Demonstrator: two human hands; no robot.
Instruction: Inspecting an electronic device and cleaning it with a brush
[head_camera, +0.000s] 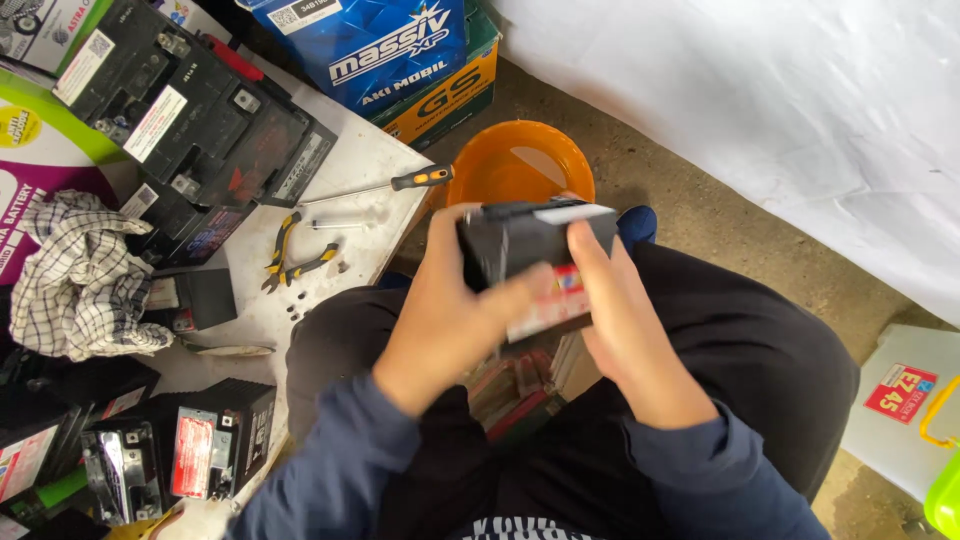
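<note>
In the centre of the frame, above the lap, we find a small black battery (535, 262) held between both hands, its top edge turned toward the orange bucket (520, 160) that stands on the floor just beyond the knees. The left hand (445, 305) is wrapped around the battery's left side, fingers curled over the front face and closed firmly on the casing. The right hand (620, 320) grips the right side, thumb pressed across the red-and-white label; both hands are clamped on the same item, neither spread nor free. The battery appears tilted and slightly blurred (it is evidently being turned or shaken), so we judge the step in hand to be handling or inspecting the unit over the bucket. In our judgement any further move calls for a steady two-handed hold and care to keep the casing from slipping toward the bucket.

At the left of the frame a white worktable (350, 170) carries several larger black batteries (190, 120), a pair of pliers (290, 255), a screwdriver (385, 185) with an orange-and-black handle, and a checked cloth (80, 275). More small batteries (210, 440) lie at the lower left. A blue carton (380, 45) sits at the top
</note>
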